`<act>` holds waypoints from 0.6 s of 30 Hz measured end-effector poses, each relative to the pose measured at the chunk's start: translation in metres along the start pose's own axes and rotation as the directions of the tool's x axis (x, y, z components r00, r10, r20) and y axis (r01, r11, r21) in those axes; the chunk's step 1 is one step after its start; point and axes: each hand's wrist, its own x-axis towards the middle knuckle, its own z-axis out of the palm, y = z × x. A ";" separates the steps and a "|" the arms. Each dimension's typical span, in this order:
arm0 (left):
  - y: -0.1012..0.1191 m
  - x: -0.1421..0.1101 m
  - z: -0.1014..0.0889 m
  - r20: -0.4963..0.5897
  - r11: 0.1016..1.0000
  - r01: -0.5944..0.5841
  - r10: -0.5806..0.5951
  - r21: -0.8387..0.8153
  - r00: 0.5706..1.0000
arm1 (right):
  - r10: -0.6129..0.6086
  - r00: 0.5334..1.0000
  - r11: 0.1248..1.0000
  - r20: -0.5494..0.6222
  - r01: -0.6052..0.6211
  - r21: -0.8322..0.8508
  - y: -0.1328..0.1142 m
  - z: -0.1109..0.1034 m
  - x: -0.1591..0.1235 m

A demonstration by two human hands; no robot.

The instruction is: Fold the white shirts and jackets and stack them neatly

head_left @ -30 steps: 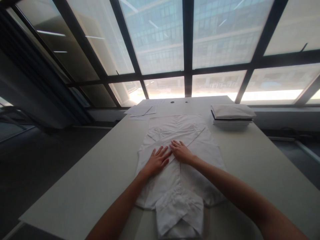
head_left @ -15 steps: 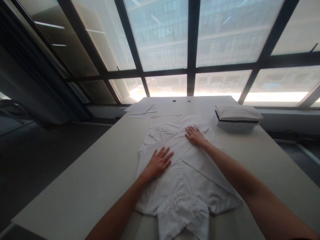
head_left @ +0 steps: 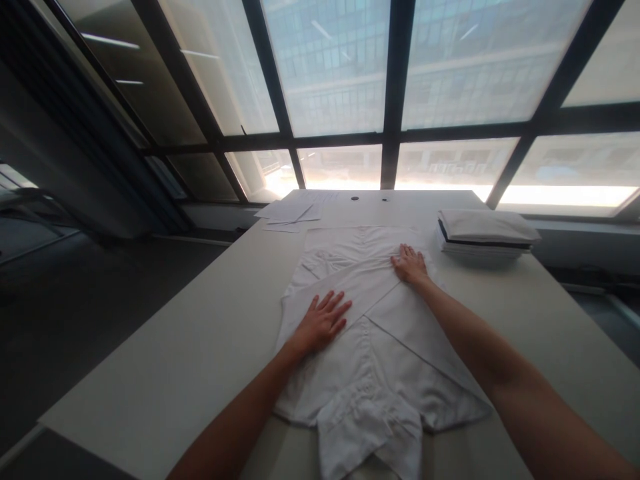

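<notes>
A white shirt [head_left: 380,347] lies flat on the pale table [head_left: 190,347], its sleeves folded across the body and its collar end at the near edge. My left hand [head_left: 323,321] rests flat on the shirt's left side, fingers spread. My right hand [head_left: 410,264] lies open and flat on the far right part of the shirt, pressing the folded sleeve near the shirt's edge. Neither hand holds anything.
A stack of folded white and dark garments [head_left: 486,233] sits at the far right of the table. Loose paper sheets [head_left: 290,213] lie at the far left. Large windows [head_left: 350,80] stand behind the table; dark floor lies to the left.
My right hand has slid from the shirt's middle, beside the left hand, up and to the right along the folded sleeve. The left hand has stayed in place.
</notes>
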 end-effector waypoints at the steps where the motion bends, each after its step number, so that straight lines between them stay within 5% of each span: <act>1: 0.000 0.000 0.000 0.000 1.000 0.000 0.000 -0.002 1.000 | 0.030 0.999 0.999 -0.018 -0.030 0.015 -0.001 0.000 -0.002; 6: 0.000 0.000 0.000 -0.024 1.000 0.000 0.000 -0.006 1.000 | 0.104 0.979 0.995 -0.174 -0.103 0.013 -0.011 -0.006 -0.022; 11: -0.001 0.001 0.002 -0.035 1.000 -0.007 0.007 -0.001 0.999 | -0.270 0.959 0.962 -0.086 0.272 0.007 -0.040 -0.017 -0.075; 14: -0.002 0.001 0.003 -0.039 1.000 -0.013 0.014 0.012 0.999 | -0.545 0.838 0.836 0.028 0.541 0.098 -0.055 -0.018 -0.112; 16: -0.001 0.001 0.002 -0.034 1.000 -0.013 0.014 0.019 0.999 | -0.627 0.776 0.776 0.071 0.615 0.141 -0.057 -0.017 -0.130; 18: 0.000 0.001 0.000 -0.018 1.000 -0.014 0.014 0.025 1.000 | -0.620 0.780 0.782 0.083 0.604 0.154 -0.054 -0.016 -0.140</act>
